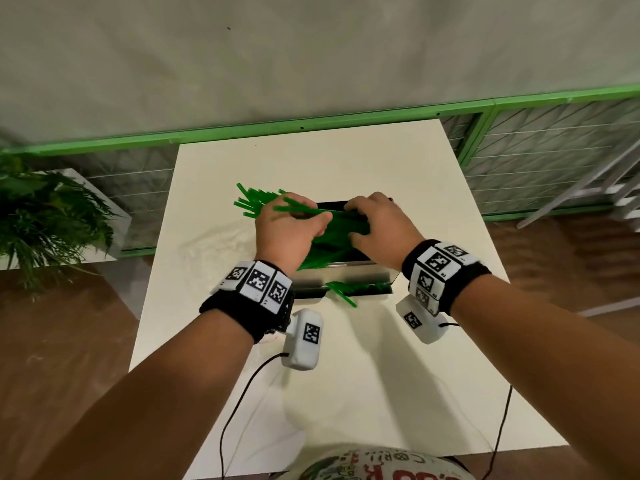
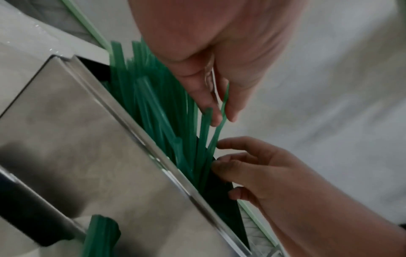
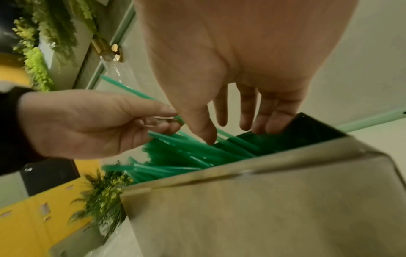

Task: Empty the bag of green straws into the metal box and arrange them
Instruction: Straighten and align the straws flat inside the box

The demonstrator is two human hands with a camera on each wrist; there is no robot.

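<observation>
Straws (image 1: 325, 237) lie mostly in the box (image 1: 360, 271), long axis running left–right along the opening, but skewed: their left ends fan out over the box's left rim, and a few poke out of the slot low on the front face.

Left hand (image 1: 289, 226) sits over that left end, thumb and fingertips pinching one or two loose straws raised above the pile — the wrist views show the pinch clearly. Right hand (image 1: 377, 230) hovers at the right end, fingers (image 3: 248, 111) straight and spread, tips dipping just inside the box's far wall; it grips nothing.

The overhang is on the left, so the left hand is nearer. Judgement: next move wants the stray ends swung rightward and down, parallel to the box's long side, with the right hand as a stop.

Bag: something clear and crinkled left of the box, uncertain.
</observation>
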